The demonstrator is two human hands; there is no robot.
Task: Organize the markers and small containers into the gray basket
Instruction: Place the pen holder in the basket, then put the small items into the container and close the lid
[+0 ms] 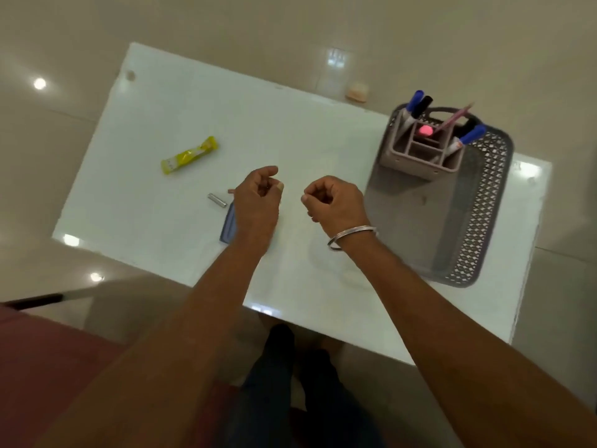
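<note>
The gray perforated basket point(484, 221) stands on the right side of the white table point(168, 111). Inside its far end sits a gray divided holder point(416, 160) with blue-capped and black-capped markers point(416, 103), another blue-capped marker point(468, 137), a pink pen and a pink round object. My left hand point(258, 198) hovers mid-table with fingers curled and nothing visibly held. Beneath it lie a small silver cylinder point(216, 200) and a flat blue-gray object point(227, 229), partly hidden by my wrist. My right hand point(332, 198), wearing a metal bangle, is curled loosely just left of the basket.
A yellow wrapper packet point(189, 155) lies on the left part of the table. A small beige object point(357, 92) sits on the floor beyond the far edge. Glossy floor tiles surround the table, and my legs show below the near edge.
</note>
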